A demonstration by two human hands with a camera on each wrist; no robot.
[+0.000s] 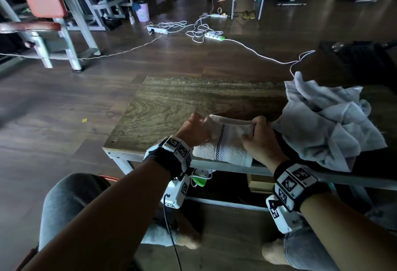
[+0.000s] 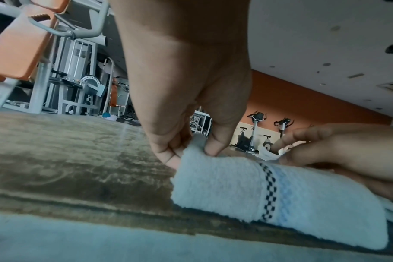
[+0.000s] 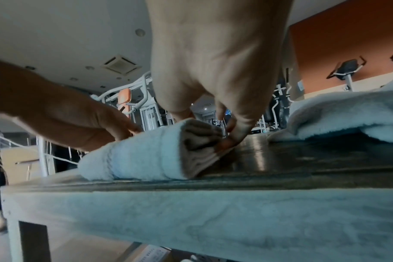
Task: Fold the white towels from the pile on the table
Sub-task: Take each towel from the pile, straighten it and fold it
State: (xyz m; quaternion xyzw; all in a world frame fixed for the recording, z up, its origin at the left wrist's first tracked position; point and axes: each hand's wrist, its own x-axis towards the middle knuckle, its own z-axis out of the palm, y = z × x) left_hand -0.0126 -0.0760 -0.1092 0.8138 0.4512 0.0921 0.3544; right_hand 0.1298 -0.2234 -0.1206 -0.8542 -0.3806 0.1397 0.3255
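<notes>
A folded white towel (image 1: pixel 227 144) with a black checked stripe lies at the near edge of the wooden table (image 1: pixel 171 103). My left hand (image 1: pixel 194 130) pinches its far left corner; the left wrist view shows thumb and fingers closed on the towel (image 2: pixel 224 184) edge. My right hand (image 1: pixel 258 135) grips the towel's far right end, and in the right wrist view its fingertips (image 3: pixel 230 140) curl round the layered end of the towel (image 3: pixel 150 152). A loose pile of white towels (image 1: pixel 328 124) lies crumpled on the table's right side.
The table's far and left parts show bare wood. Past it on the dark floor lie white cables and power strips (image 1: pixel 202 30). Gym machines (image 1: pixel 64 23) stand at the back left. My knees sit below the table's near edge.
</notes>
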